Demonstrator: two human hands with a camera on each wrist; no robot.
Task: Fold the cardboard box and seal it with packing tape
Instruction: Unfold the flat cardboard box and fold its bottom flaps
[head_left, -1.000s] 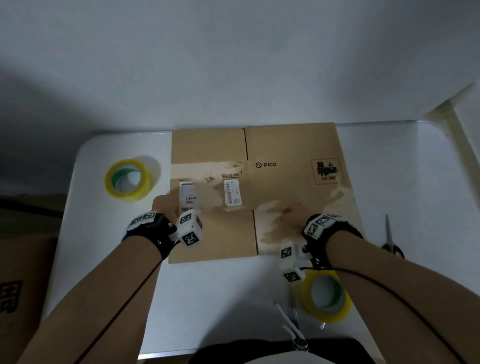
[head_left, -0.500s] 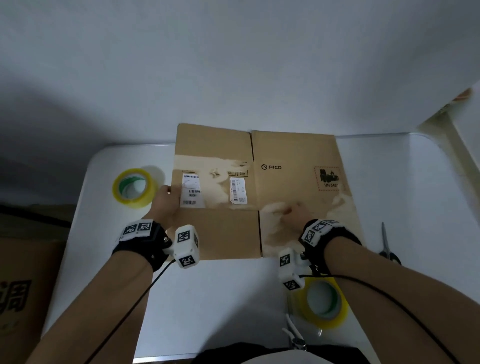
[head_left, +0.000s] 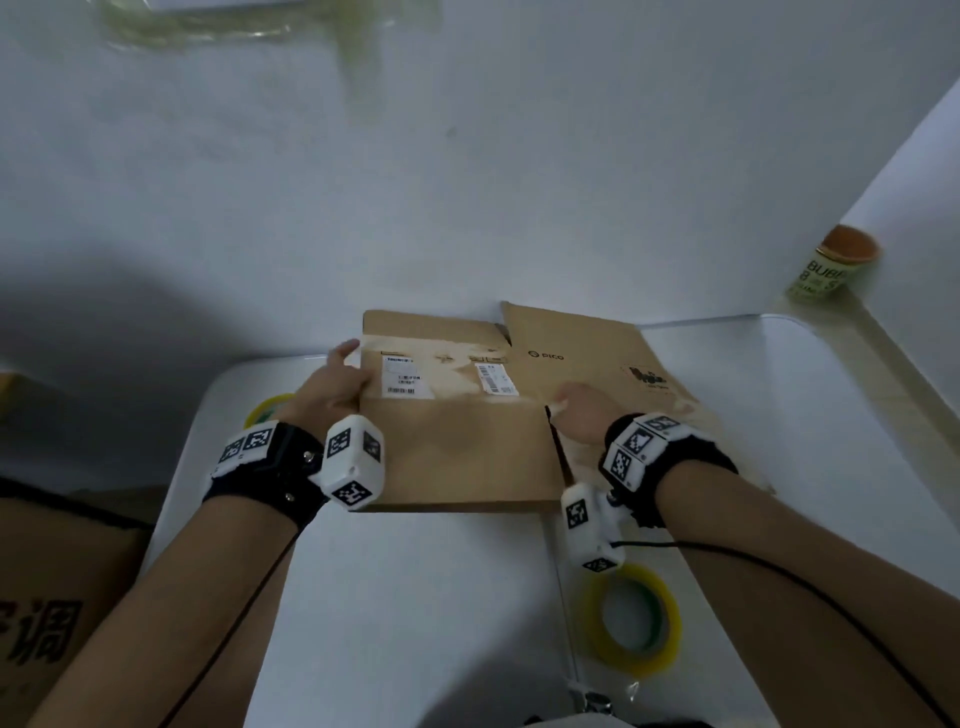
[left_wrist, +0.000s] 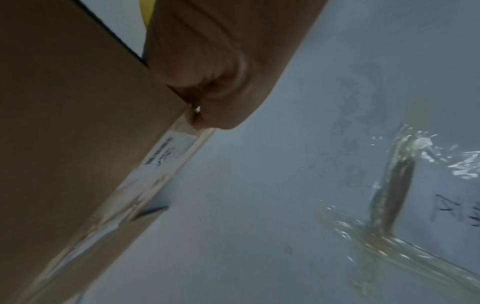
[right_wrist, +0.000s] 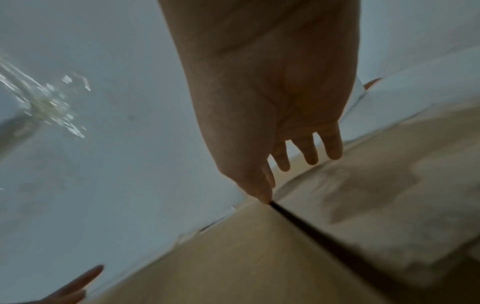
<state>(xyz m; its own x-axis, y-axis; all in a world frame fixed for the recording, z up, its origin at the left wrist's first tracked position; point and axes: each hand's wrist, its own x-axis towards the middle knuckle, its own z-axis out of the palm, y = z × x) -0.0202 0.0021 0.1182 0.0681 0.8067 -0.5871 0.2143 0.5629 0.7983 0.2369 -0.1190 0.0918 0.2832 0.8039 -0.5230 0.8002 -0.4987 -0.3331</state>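
Observation:
A flattened brown cardboard box (head_left: 467, 447) with white labels lies on the white table (head_left: 415, 597). My left hand (head_left: 337, 379) grips its left edge, thumb on top, and that half is raised off the table. In the left wrist view the left hand (left_wrist: 207, 86) clamps the box (left_wrist: 64, 123) at its edge. My right hand (head_left: 576, 413) rests on the right panel beside the centre slit. The right wrist view shows the right hand (right_wrist: 298, 162) with straight fingers, thumb tip at the slit in the box (right_wrist: 259, 257). A yellow tape roll (head_left: 623, 660) lies near my right forearm.
A second yellow tape roll (head_left: 267, 408) sits behind my left wrist. The wall is close behind the box. A paper cup (head_left: 831, 265) stands on a ledge at the far right. A large brown carton (head_left: 52, 597) is left of the table.
My left hand slid up the box's left edge, took hold and lifted that half. The right hand stayed by the centre slit. The head view tilted upward.

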